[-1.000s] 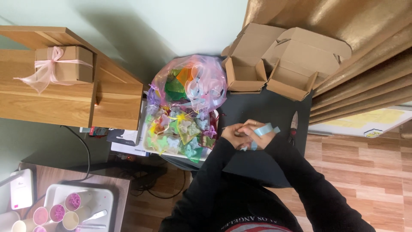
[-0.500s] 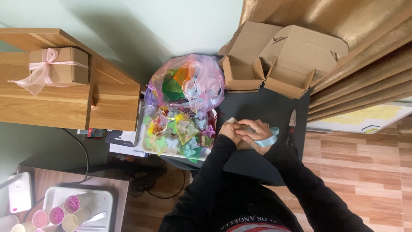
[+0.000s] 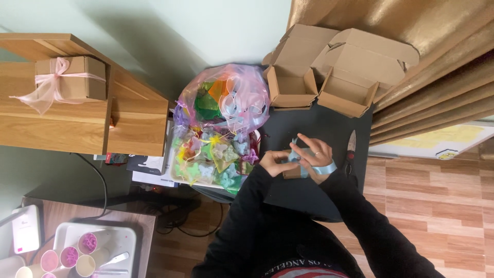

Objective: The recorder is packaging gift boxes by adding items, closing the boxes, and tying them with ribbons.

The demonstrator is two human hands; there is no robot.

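Small brown box (image 3: pixel 292 172), pale blue ribbon (image 3: pixel 325 168): on the black table (image 3: pixel 329 128), under your hands.

Your left hand (image 3: pixel 274 162) is closed on the box; your right hand (image 3: pixel 315 157) pinches the ribbon, fingers half spread. Keep the ribbon taut and centred as you work. Beyond: scissors (image 3: pixel 351 149) at right, two open cardboard boxes (image 3: pixel 329 77) above, bag of coloured bows (image 3: pixel 226 103) at left.

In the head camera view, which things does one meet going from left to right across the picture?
Ribbon-tied box → wooden shelf → bag of coloured ribbons → left hand → right hand → scissors → curtain.
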